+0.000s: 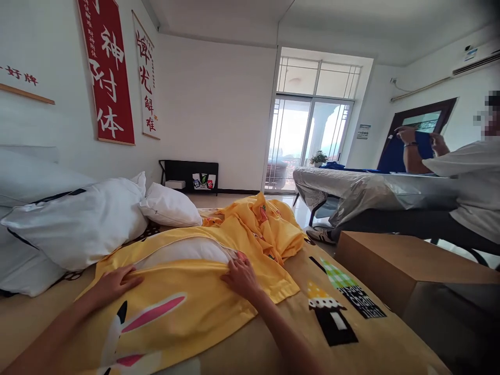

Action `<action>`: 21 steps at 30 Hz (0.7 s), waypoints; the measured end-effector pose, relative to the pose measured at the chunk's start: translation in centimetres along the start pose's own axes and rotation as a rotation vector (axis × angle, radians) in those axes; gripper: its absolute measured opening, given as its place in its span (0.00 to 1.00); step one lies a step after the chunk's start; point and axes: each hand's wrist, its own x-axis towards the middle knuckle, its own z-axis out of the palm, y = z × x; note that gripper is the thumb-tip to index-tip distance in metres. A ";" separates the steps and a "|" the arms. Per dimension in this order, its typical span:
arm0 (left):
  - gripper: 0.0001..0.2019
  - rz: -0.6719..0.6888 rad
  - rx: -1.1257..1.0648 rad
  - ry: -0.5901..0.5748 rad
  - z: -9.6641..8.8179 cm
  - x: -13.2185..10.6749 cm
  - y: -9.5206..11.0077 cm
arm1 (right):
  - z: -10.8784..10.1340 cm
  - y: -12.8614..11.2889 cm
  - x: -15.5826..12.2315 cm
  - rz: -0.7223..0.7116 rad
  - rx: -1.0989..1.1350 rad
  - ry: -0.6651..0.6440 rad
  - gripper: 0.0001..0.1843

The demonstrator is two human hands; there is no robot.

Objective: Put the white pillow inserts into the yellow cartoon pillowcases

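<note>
A yellow pillowcase (183, 289) printed with rabbit ears lies on the bed in front of me. Through its long opening shows a white pillow (187, 251) inside. My left hand (120, 284) rests on the cover at the left end of the opening, thumb and fingers apart. At the right end, my right hand (241, 273) has its fingers curled on the opening's edge, gripping the fabric. Beyond it, a crumpled yellow cloth (261, 224) with a matching print lies bunched up.
White pillows (89, 219) are piled at the left, with a smaller white cushion (170, 204) beside them. A cardboard box (383, 255) stands right of the printed bedsheet (297, 333). Farther right, a person (469, 177) holds up blue cloth (410, 151) by a plastic-covered table (363, 190).
</note>
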 end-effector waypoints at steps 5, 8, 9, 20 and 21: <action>0.29 0.134 0.073 -0.103 -2.6 -1.7 3.9 | -4.0 1.5 -2.5 -0.093 -0.106 -0.068 0.18; 0.26 0.218 0.126 -0.171 -3.7 -3.2 7.0 | -6.9 2.2 -3.8 -0.099 -0.195 -0.136 0.16; 0.24 0.244 0.155 -0.196 -4.0 -3.9 7.9 | -7.8 2.4 -4.3 -0.095 -0.207 -0.166 0.16; 0.10 0.998 -0.033 -0.405 -0.5 -4.7 26.4 | -13.3 -0.5 -11.8 -0.113 -0.464 -0.487 0.10; 0.10 1.081 -0.028 -0.382 1.1 -3.5 29.0 | -13.4 -0.9 -12.1 -0.107 -0.500 -0.511 0.11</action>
